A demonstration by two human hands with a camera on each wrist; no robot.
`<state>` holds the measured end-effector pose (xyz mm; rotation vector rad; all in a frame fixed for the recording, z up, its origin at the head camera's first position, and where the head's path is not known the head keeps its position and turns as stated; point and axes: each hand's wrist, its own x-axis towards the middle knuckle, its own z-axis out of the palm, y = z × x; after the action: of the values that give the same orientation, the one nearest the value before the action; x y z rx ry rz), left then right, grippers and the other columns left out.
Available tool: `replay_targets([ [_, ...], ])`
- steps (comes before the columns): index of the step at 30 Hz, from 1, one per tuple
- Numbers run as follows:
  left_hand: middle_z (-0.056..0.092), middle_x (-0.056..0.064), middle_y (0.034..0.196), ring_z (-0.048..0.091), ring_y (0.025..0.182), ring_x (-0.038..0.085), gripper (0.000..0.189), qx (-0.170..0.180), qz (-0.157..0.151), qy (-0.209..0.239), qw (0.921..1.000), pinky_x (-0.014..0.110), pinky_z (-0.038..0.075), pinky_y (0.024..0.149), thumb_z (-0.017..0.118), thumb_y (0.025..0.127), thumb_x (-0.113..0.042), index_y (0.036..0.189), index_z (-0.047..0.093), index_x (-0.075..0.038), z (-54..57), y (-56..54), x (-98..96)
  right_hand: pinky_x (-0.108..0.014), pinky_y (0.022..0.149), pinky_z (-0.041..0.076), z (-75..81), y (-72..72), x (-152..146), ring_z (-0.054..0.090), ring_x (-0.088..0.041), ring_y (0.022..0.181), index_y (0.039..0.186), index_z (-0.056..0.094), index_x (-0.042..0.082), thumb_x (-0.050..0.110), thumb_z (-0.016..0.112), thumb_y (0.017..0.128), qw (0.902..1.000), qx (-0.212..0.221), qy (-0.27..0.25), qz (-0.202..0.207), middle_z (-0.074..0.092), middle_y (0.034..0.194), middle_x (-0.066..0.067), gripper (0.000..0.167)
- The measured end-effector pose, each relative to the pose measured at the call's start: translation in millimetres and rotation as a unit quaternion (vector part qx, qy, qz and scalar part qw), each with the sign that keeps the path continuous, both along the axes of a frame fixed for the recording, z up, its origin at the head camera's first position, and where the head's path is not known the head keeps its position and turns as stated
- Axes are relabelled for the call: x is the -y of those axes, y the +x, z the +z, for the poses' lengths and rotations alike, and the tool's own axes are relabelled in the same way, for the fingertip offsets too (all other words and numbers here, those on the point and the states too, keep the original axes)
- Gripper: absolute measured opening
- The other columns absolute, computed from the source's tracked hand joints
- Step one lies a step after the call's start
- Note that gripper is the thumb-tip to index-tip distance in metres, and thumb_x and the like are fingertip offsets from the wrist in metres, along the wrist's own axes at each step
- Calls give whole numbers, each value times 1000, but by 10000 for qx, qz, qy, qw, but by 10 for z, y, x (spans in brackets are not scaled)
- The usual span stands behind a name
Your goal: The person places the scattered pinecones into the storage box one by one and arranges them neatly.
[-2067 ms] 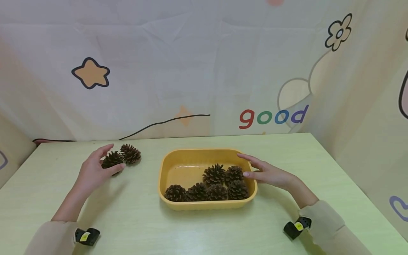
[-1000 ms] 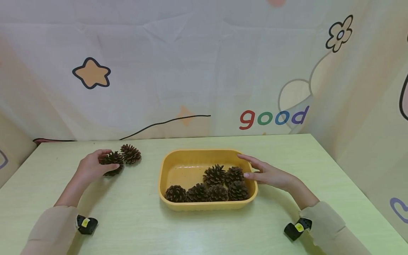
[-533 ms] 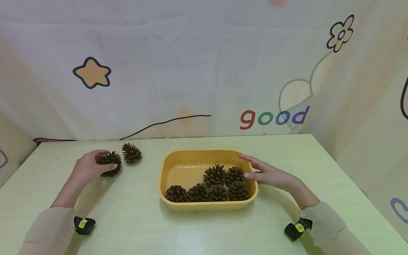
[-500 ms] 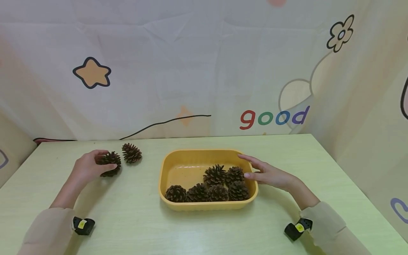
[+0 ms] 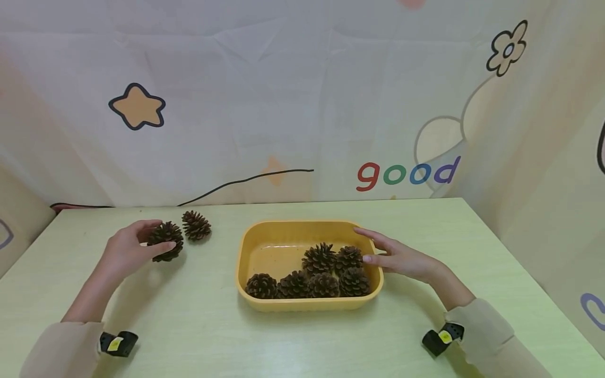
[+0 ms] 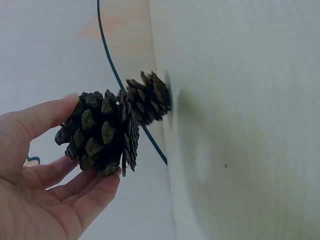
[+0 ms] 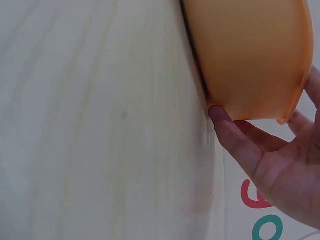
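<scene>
My left hand (image 5: 127, 249) pinches a brown pine cone (image 5: 166, 241) between thumb and fingers. In the left wrist view this held pine cone (image 6: 100, 132) appears slightly off the table. A second pine cone (image 5: 196, 226) lies just behind it, towards the back edge. A yellow plastic basin (image 5: 307, 304) stands mid-table, with several pine cones (image 5: 323, 285) along its near side and right end. My right hand (image 5: 404, 258) grips the basin's right end, thumb and index finger over the rim. The right wrist view shows other fingers (image 7: 240, 147) against the outer wall (image 7: 250, 65).
The pale green table (image 5: 189, 336) ends at a hanging cloth (image 5: 264, 105) printed with a star, a flower and the word "good". Side cloths hang at left and right. Each sleeve cuff carries a small black camera (image 5: 120, 344).
My left hand has closed its fingers round the nearer pine cone, drawn it slightly left from the other cone and raised it a little. The right hand and basin stay put.
</scene>
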<state>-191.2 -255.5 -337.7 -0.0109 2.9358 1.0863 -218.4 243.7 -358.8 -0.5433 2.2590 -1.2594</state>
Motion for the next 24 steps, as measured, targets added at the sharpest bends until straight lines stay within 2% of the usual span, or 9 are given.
replay_targets([
  [13, 48, 23, 129, 45, 117, 40, 73, -514, -389, 574, 9963, 52, 44, 89, 66, 80, -44, 135, 40, -2, 151, 163, -502, -57, 92, 40, 9, 0, -1, 15, -46, 132, 147, 15, 26, 30, 52, 93, 9999, 90, -99, 18, 5, 152, -12, 66],
  [20, 52, 17, 126, 52, 111, 36, 64, -804, -673, 741, 9917, 47, 48, 87, 69, 80, -37, 131, 46, -6, 159, 179, -822, -55, 92, 41, 4, -8, -3, 25, -45, 130, 147, 14, 26, 29, 52, 93, 9996, 175, -190, 58, 7, 152, -13, 67],
  [24, 54, 17, 123, 54, 110, 34, 60, -976, -871, 949, 9868, 43, 49, 89, 72, 79, -28, 128, 48, -4, 158, 175, -975, -55, 93, 41, 7, -7, -4, 26, -45, 129, 147, 13, 26, 28, 52, 93, 9995, 206, -232, 87, 7, 151, -14, 67],
])
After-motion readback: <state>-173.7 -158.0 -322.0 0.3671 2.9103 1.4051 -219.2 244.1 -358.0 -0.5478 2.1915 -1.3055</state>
